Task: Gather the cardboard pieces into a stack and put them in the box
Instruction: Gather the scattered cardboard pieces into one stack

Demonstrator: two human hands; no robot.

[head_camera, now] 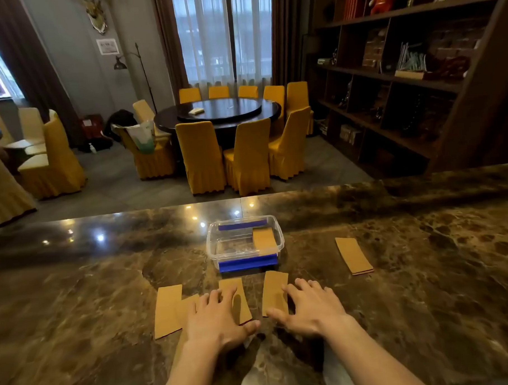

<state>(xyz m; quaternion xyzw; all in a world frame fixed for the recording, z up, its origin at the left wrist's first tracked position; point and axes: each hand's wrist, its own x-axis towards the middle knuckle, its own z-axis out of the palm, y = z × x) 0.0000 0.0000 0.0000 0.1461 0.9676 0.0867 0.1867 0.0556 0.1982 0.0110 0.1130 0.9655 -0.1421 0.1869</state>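
Several tan cardboard strips lie on the marble counter in front of a clear plastic box (214, 246) with blue clips. One strip (264, 238) leans inside the box at its right side. My left hand (216, 317) lies flat, fingers spread, over a middle strip (242, 303) and partly hides another strip (188, 305) beneath it. Left of that lies a separate strip (168, 311). My right hand (311, 307) rests with spread fingers at the right edge of a strip (275, 296). A small stack of strips (354, 255) lies apart to the right.
The dark marble counter (425, 272) stretches wide on both sides. Beyond its far edge are a round dining table (217, 112) with yellow-covered chairs and a dark bookshelf (402, 78) at the right.
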